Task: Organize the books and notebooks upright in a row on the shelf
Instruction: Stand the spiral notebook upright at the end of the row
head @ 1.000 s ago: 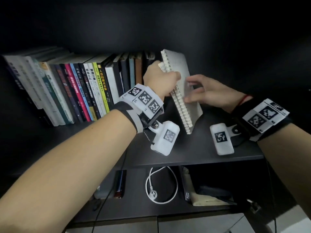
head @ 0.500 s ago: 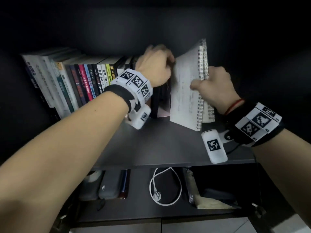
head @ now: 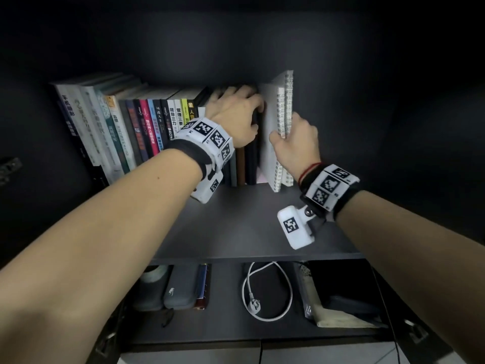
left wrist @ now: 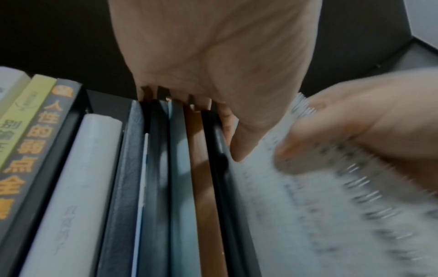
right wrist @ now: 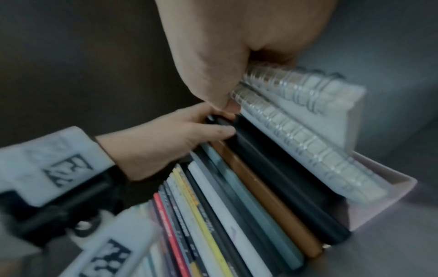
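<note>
A row of upright books (head: 118,127) fills the left of the dark shelf (head: 236,227). At its right end stand thin notebooks (head: 248,164), black, brown and blue (left wrist: 180,187) (right wrist: 272,191). My left hand (head: 236,111) curls its fingers over their top edges, thumb down the front of the black one (left wrist: 213,56). Two white spiral notebooks (head: 270,114) stand nearly upright just right of them. My right hand (head: 296,143) grips them at the wire spines (right wrist: 237,46), both coils showing (right wrist: 303,135). They appear blurred in the left wrist view (left wrist: 308,206).
A pale pink cover (right wrist: 379,196) lies between the spiral notebooks and the black one. The shelf board runs bare to the right of the notebooks. On the lower shelf lie a white power cable (head: 267,290), dark cases (head: 181,287) and a beige book (head: 336,316).
The spiral notebook went from leaning in my left hand to standing upright in my right hand, close against the row. My left hand moved onto the tops of the thin notebooks.
</note>
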`<state>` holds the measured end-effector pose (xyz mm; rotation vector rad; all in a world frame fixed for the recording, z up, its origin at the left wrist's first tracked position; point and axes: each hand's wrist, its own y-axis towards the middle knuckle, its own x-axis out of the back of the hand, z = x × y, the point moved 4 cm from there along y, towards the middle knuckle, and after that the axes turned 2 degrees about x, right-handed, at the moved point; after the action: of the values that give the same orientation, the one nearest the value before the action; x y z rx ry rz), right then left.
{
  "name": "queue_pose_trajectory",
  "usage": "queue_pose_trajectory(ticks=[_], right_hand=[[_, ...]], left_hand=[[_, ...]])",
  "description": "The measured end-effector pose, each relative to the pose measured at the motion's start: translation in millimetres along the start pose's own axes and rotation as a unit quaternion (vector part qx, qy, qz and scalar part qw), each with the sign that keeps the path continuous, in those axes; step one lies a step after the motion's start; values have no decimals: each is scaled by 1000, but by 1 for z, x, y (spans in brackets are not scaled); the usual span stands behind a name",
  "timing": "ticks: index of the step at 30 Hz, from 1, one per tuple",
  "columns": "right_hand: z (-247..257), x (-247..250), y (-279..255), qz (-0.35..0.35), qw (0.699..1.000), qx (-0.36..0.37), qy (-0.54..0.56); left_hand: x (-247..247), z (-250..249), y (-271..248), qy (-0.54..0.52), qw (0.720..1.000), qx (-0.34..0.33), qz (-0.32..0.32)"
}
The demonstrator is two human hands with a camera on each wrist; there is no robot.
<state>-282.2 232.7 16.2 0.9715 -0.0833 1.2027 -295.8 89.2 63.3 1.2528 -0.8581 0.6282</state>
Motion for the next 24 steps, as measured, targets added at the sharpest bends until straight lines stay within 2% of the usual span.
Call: queue_pose_trajectory(ticks=[2,5,7,9,11,13,14,16,19,21,24], right_hand=[[-5,-12,4,1,1000,-6,-8],[-12,-30,2,56,998,-20,5],[-15,-36,2,95,995,-16,-31],[-16,-35,5,171,981,-3,-90],[-21,-34,8,290,949,-18,-124],[-30,-35,12,354,919,-26,-170],[-34,-37,14,357,916,-25,-180],[-38,-42,19,332,931,-28,-148],[-44,-49,27,289,944,-29,-157],[-51,-50,31,295,931,-25,-214],[-69,-45,33,352,891,-71,-276]], left_hand=[[1,-1,0,-2,1000,-1,0],[1,-2,-1,-12,1000,5,-14],[1,-2,-3,-22,1000,12,-15],[3,-2,-4,-38,999,20,-10],[6,-2,-4,-69,997,32,5],[10,-3,-2,-100,994,37,35],[10,-3,-1,-99,993,29,50],[7,-5,1,-55,996,3,72],[-2,-6,2,-7,998,-4,63],[-6,-6,4,-4,999,12,36],[-8,-6,6,1,1000,30,9]])
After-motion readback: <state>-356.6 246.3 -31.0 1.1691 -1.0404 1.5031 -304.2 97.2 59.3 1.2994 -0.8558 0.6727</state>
